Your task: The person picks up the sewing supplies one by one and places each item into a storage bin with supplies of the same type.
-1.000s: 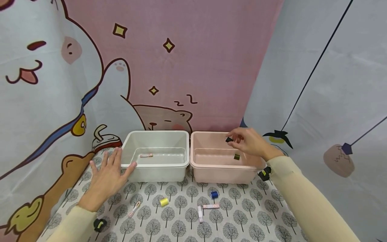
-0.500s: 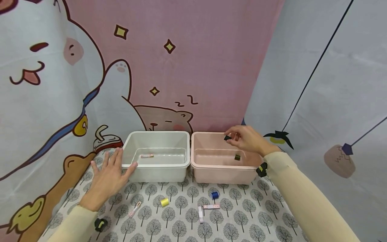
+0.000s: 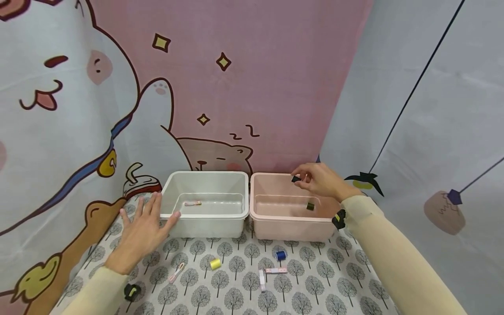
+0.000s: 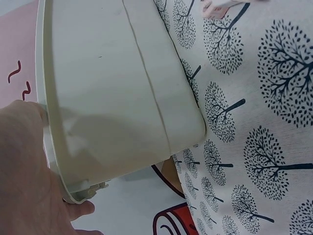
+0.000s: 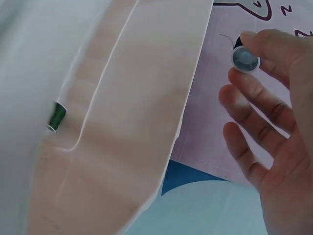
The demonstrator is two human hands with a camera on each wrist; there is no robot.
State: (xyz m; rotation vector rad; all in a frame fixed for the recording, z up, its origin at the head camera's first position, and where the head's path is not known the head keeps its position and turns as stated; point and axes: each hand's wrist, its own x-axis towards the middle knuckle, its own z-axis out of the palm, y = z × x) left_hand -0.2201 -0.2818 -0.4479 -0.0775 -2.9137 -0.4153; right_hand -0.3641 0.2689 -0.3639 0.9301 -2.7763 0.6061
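Observation:
My right hand is over the back right of the pink bin, pinching a black thread spool between thumb and index finger. The other fingers are loosely bent in the right wrist view. A dark green thread spool lies on the pink bin's floor. My left hand rests at the left front corner of the white bin, fingers spread and straight, touching the rim. Inside that bin lies a small pink-and-white strip, like folded measuring tape.
In front of the bins, on the tree-print cloth, lie a yellow thread spool, a blue thread spool, a looped pale strip and two flat pale strips, one crosswise. A printed curtain hangs behind.
My right hand has shifted slightly left and up over the pink bin, still pinching the black spool. The left hand stays at the white bin's corner; the head view has tilted a little.

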